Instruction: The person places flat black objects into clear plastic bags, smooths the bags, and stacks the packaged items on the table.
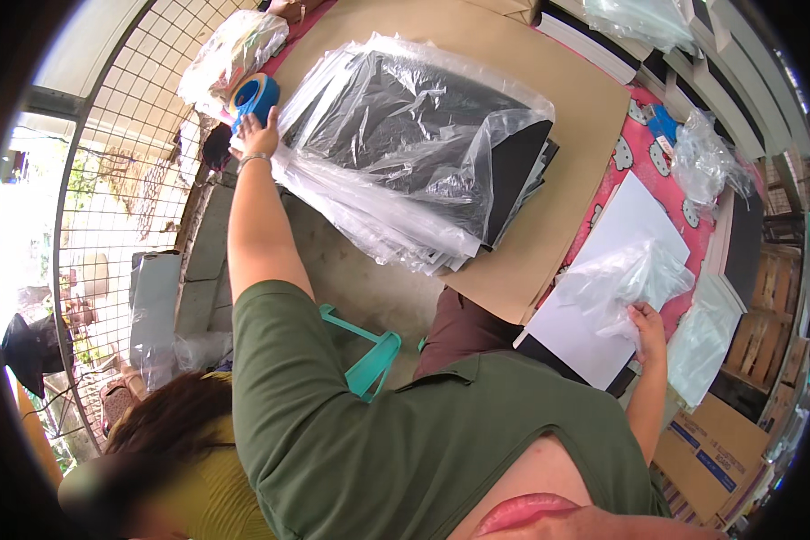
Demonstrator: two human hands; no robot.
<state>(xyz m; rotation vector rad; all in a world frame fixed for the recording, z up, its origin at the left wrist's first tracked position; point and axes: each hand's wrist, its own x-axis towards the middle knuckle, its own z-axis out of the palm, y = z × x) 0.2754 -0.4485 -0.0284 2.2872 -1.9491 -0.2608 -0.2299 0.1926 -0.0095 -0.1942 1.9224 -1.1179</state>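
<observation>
My left hand (259,137) reaches to the far left, its fingers stretched out against the near side of a blue tape roll (265,91). Beside it, a stack of black sheets (520,175) lies under a crumpled clear plastic cover (387,126). At the right, my right hand (648,331) is closed on the edge of a thin clear plastic bag (634,281). That bag lies loosely over white sheets (594,337), which rest partly on a pink patterned cloth.
Brown cardboard (562,117) lies beneath the black stack. A blue box (662,126) and crumpled plastic (706,162) sit on the pink cloth (643,166). Another person (180,432) is at lower left, near a turquoise stool (375,364). Wire mesh (121,135) stands at left.
</observation>
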